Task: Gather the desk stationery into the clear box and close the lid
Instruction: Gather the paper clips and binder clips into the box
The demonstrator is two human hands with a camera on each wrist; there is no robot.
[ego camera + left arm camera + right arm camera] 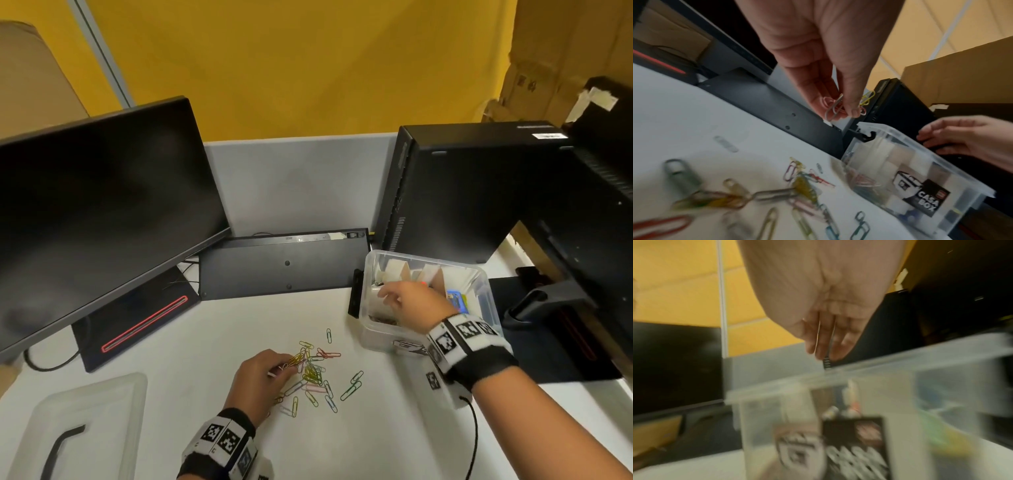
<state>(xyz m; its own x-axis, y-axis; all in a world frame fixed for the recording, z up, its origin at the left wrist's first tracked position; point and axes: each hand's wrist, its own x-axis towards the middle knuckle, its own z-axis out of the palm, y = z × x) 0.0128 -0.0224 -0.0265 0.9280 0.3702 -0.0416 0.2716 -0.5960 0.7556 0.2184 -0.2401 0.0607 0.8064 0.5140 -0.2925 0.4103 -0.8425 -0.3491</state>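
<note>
A scatter of coloured paper clips [317, 375] lies on the white desk in the head view. My left hand [263, 377] is at the pile's left side and pinches several paper clips [835, 106] between thumb and fingers. The clear box [371, 337] stands lidless at the right, holding paper rolls, clips and a blue item. My right hand [407, 299] hovers over the box with its fingers [823, 337] straight and relaxed, nothing in it. The box's clear lid [85, 421], with a black handle, lies at the desk's near left corner.
A dark monitor [102, 212] stands at the left, with a black keyboard [284, 265] propped behind the clips. A black computer tower [462, 192] rises right behind the box. Another monitor stand [548, 301] sits to the box's right.
</note>
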